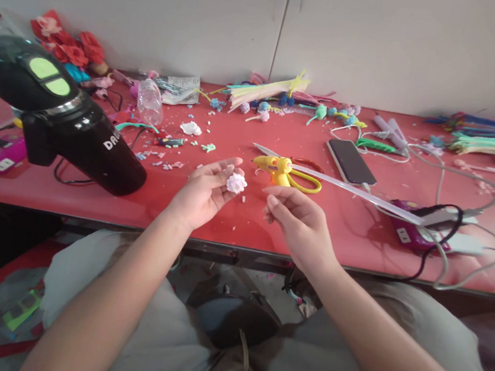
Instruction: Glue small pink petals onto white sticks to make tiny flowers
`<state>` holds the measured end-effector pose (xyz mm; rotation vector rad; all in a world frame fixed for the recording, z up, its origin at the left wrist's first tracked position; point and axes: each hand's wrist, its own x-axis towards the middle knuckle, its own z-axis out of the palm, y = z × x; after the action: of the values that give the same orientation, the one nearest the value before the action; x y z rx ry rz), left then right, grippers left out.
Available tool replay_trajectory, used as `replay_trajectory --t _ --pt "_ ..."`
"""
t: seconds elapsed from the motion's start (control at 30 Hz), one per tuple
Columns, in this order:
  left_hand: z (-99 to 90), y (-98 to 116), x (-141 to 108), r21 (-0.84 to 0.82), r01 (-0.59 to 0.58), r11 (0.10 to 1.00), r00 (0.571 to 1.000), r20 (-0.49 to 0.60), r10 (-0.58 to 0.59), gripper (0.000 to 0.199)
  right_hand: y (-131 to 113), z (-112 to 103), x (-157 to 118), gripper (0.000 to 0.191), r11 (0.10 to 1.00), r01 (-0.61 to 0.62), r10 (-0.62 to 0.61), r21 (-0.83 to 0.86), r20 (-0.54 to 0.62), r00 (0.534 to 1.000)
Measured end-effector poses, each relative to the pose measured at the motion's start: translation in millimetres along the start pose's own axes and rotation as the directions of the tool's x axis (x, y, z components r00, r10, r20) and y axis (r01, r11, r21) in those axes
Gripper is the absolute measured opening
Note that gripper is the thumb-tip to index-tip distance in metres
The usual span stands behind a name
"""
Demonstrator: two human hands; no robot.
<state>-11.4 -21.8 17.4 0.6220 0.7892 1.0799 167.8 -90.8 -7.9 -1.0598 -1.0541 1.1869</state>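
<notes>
Between the fingers of my left hand (204, 192) is a small pale-pink fuzzy ball (236, 183), built of short tufted bits. To its right, my right hand (305, 231) has thumb and index finger pinched together; whatever sits at the tips is too small to make out. Just beyond the right fingertips lies a yellow glue gun (272, 163), with a long translucent glue stick (358, 193) running out of its back to the right. Scissors (312, 187) lie partly under the gun. A tiny pink piece (243, 199) rests on the table below the ball.
A black tumbler (95, 150) leans at the left, near a clear plastic bottle (149, 103). Chenille stems (267, 92) and small pompoms line the back of the red table (206, 234). A phone (352, 162), cables and a purple power strip (416, 231) lie right.
</notes>
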Motion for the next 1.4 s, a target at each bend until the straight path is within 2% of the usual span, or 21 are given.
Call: replay_trajectory --t 0.2,0.47,0.6,0.7,0.8,0.9,0.97,1.07,1.17,1.23,1.27,1.33,1.4 --pt "0.2 -1 0 0.000 0.000 1.000 0.999 0.036 0.000 0.018 -10 1 -4 0.024 0.983 0.004 -0.003 -0.185 0.007 1.000" --pt "-0.7 -5 2 0.020 -0.030 0.999 0.993 0.110 0.028 0.019 -12 2 -5 0.021 0.967 0.144 -0.141 -0.209 0.030 0.990" --pt "-1.8 -6 2 0.028 -0.035 0.999 0.993 0.118 0.031 0.020 -13 2 -4 0.019 0.957 0.129 -0.127 -0.261 0.026 0.992" --pt "-3.4 -5 3 0.065 -0.067 0.996 0.990 0.131 0.058 0.019 -14 -4 -1 0.028 0.920 0.107 -0.100 -0.376 0.039 0.994" --pt "-5.6 -3 3 0.110 -0.118 0.987 0.984 0.149 0.101 0.018 -13 -18 7 0.035 0.798 0.100 -0.098 -0.594 0.035 0.995" --pt "-7.2 0 2 0.162 -0.169 0.972 0.972 0.193 0.137 0.018 -10 -38 23 0.031 0.576 0.030 -0.164 -0.817 -0.079 0.983" --pt "-7.4 2 1 0.191 -0.195 0.962 0.962 0.228 0.150 0.016 -6 -49 35 0.038 0.461 0.011 -0.232 -0.887 -0.108 0.967" --pt "-6.8 3 0 0.223 -0.222 0.949 0.950 0.270 0.159 0.015 0 -57 53 0.053 0.379 0.105 -0.269 -0.919 -0.001 0.963" --pt "-5.9 3 0 0.242 -0.238 0.941 0.943 0.290 0.164 0.016 7 -51 68 0.044 0.305 0.144 -0.228 -0.941 0.075 0.971" --pt "-6.1 3 1 0.249 -0.245 0.937 0.943 0.286 0.171 0.018 13 -43 75 0.037 0.312 0.111 -0.185 -0.943 0.054 0.981" --pt "-6.6 3 1 0.252 -0.250 0.935 0.944 0.278 0.178 0.020 16 -40 78 0.033 0.349 0.091 -0.173 -0.933 0.032 0.984" --pt "-8.3 3 4 0.255 -0.263 0.930 0.949 0.243 0.202 0.023 20 -36 80 0.022 0.478 0.090 -0.176 -0.874 0.005 0.984" --pt "-10.8 3 6 0.250 -0.281 0.927 0.953 0.187 0.238 0.026 23 -34 80 0.013 0.646 0.133 -0.195 -0.751 0.005 0.981"
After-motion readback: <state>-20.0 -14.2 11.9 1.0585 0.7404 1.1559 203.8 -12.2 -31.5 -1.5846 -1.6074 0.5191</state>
